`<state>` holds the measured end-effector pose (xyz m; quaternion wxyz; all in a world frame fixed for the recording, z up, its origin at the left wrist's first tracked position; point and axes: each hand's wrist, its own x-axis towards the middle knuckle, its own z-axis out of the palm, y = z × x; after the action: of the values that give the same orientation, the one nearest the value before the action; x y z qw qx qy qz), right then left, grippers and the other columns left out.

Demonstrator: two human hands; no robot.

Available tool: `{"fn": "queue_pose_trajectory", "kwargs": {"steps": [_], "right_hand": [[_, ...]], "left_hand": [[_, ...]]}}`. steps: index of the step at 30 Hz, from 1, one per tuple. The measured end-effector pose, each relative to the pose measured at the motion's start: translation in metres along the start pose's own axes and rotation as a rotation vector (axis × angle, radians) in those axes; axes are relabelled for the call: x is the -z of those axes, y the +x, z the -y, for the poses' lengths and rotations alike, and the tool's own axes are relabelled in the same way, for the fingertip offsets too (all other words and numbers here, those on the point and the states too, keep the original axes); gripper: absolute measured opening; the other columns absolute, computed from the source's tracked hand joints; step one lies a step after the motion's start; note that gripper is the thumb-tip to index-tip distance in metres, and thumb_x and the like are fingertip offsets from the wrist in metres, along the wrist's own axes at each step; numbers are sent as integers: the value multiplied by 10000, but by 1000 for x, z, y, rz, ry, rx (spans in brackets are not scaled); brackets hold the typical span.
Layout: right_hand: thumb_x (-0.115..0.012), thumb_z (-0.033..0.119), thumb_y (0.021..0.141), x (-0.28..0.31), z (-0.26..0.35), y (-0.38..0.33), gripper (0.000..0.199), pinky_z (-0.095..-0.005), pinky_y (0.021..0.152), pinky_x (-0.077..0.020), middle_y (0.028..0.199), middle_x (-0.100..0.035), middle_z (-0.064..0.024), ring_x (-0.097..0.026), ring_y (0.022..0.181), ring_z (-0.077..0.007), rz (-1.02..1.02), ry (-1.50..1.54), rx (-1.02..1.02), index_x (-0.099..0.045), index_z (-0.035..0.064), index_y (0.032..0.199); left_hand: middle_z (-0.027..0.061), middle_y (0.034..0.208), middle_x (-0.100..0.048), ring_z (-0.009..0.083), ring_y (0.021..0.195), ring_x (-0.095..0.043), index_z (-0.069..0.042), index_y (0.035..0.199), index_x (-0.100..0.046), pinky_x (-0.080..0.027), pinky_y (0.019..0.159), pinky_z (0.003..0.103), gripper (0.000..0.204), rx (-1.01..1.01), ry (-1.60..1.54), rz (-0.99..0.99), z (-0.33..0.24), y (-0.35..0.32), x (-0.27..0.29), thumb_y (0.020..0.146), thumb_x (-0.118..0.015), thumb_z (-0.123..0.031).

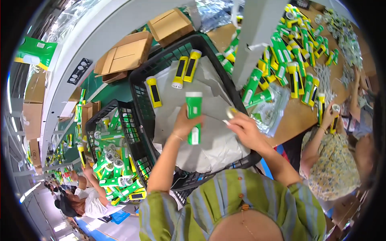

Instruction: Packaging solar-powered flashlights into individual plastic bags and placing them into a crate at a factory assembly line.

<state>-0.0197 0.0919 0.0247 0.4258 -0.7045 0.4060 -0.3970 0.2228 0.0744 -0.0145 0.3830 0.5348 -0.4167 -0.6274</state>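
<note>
My left hand (185, 125) is wrapped round a green flashlight (194, 106) with a white rim, held upright above the black plastic crate (140, 116). To its right, my right hand (247, 129) has its fingers pinched together by a small, pale, rounded piece (231, 112) and a white scrap; both are blurred, and I cannot make out their kind. Crumpled grey-white paper (213, 148) lines the crate. Three yellow flashlights with dark panels lie on this paper towards the far side, one of them (153, 92) at the left wall.
Another black crate (114, 105) full of green flashlights stands at the left. Cardboard boxes (128, 54) sit beyond the crates. A pale post (255, 40) rises before a table (295, 128) heaped with flashlights. A co-worker (331, 164) works at the right, another (86, 197) at the left.
</note>
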Motion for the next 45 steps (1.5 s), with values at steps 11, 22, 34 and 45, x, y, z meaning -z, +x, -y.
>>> {"fn": "queue_pose_trajectory", "kwargs": {"steps": [11,22,34,45], "right_hand": [[-592,62,788,-20,-1,-16,67,-342,599,-424,753,-532,-108,-535,685,-267,32,53,10,-610,21,838],[-644,109,739,2,18,-18,133,-384,601,-433,761,-557,-150,-557,704,-325,-65,-252,-75,-601,9,816],[-646,142,744,23,18,-30,170,-389,637,-451,781,-598,-149,-583,741,-328,92,-245,-133,-583,-6,799],[-606,127,790,107,7,-51,109,-361,604,-442,736,-586,-116,-574,686,-288,8,-221,-47,-599,19,804]], "left_hand": [[180,1028,-494,321,927,-521,2,1177,-381,-421,798,389,519,-454,579,-30,-5,-58,-72,702,-584,-48],[156,823,-562,283,663,-540,37,1046,-492,-430,595,339,286,-525,590,-160,-16,-62,-97,824,-572,-125],[61,978,-584,141,859,-555,32,1097,-507,-452,729,267,477,-251,238,190,-25,-51,-88,707,-740,-111],[117,860,-608,170,776,-582,33,981,-535,-470,706,295,396,-252,317,74,-28,15,-188,632,-647,-115]]}}
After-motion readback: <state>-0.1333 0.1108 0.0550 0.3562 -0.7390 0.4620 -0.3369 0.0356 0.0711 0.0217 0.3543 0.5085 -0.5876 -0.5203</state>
